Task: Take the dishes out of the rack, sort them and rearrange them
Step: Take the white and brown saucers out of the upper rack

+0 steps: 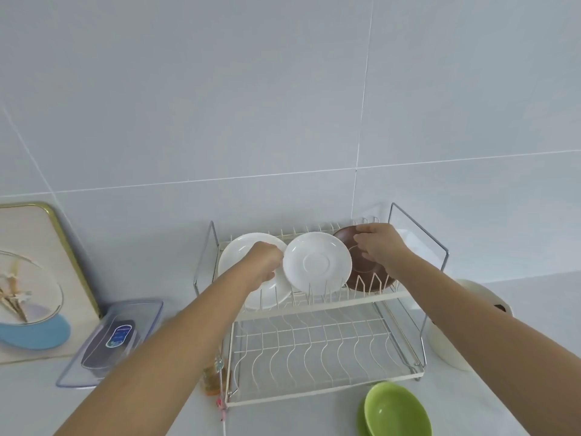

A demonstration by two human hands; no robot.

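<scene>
Pale grey tiled wall (220,89), white counter (503,309), even light

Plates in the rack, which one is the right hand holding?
The brown plate at the rack's right end; the right hand grips its top edge. The other two are white.

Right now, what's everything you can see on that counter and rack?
Rack: one, white wire, two tiers, against the wall.
White plates: two, upright, upper tier, large at left, small in the middle.
Brown plate: one, upright, upper tier, right.
Green bowls: two, stacked, before the rack.
Clear tray: one, left of the rack.
Cream container: one, right of the rack.
Left hand: on the large white plate.
Right hand: on the brown plate.
</scene>
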